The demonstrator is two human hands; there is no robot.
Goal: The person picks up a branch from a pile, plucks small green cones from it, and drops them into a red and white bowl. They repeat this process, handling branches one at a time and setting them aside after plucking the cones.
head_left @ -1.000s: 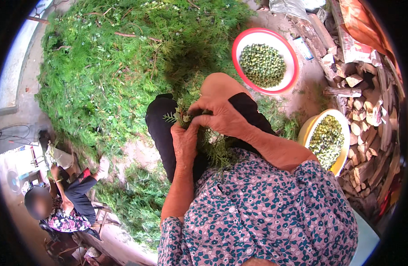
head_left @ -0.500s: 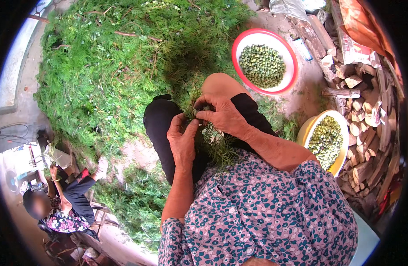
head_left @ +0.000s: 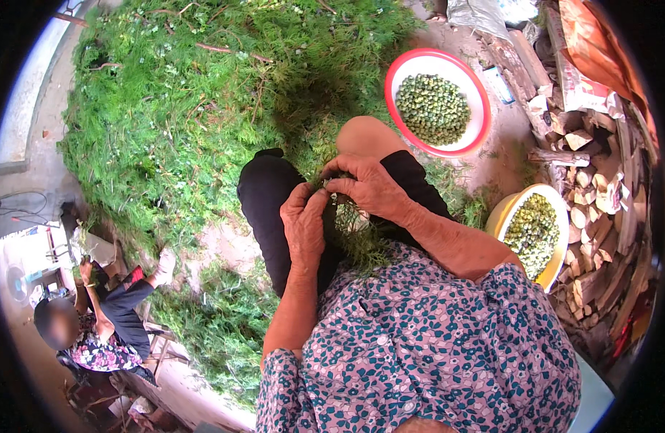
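Observation:
Over my lap, both hands meet at a green, feathery evergreen sprig (head_left: 365, 245), whose leafy part hangs down between my thighs toward my shirt. My left hand (head_left: 303, 220) pinches it with thumb and forefinger. Close against it, my right hand (head_left: 368, 187) has its fingers curled around the sprig's upper part. The fingertips nearly touch, and they hide whatever small bit lies between them. Beyond my right knee stands a white basin with a red rim (head_left: 397, 108), holding many small round green cones (head_left: 433, 108).
A yellow basin (head_left: 497, 216) of green cones stands by my right elbow. Stacked firewood (head_left: 589, 216) lines the right side. A large heap of cut evergreen branches (head_left: 174, 108) spreads ahead and left. Another person (head_left: 116, 310) sits at the lower left, holding greenery.
The whole view has shifted slightly. My fingers have drawn a little closer together at the sprig, and less greenery shows above them.

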